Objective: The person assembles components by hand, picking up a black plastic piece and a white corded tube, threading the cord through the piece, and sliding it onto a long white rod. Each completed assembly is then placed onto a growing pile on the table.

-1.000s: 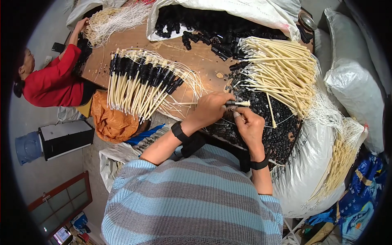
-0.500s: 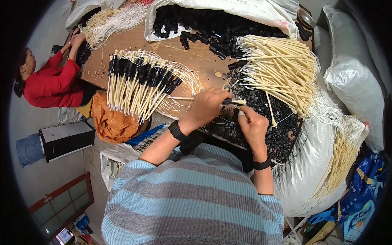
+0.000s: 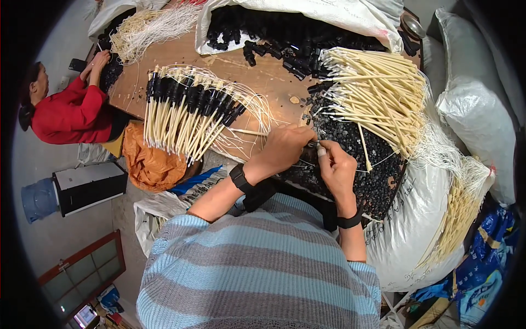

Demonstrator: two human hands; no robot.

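My left hand (image 3: 287, 145) is closed around a cream-coloured stick (image 3: 247, 131), whose one end sticks out to the left of the fist. The black fitting at its other end is mostly covered by my fingers. Fingertips of my right hand (image 3: 338, 167) are pinched together against those of the left, over something too small to make out. A thin white string (image 3: 298, 163) hangs below the hands. Left of them lies a row of cream sticks with black plastic fittings (image 3: 192, 101) and looped strings. Small black pieces (image 3: 367, 142) are spread beneath and beyond my right hand.
A pile of plain cream sticks (image 3: 378, 88) lies at the right. Behind, a white sack (image 3: 318, 8) spills black fittings (image 3: 274, 33) onto the wooden table (image 3: 219, 60). A co-worker in red (image 3: 71, 115) works at the far left. Full white sacks (image 3: 476, 104) stand right.
My two hands have come together at the fingertips, and the fitting's cream tip that showed between them is now covered. The co-worker's hands and head have shifted slightly.
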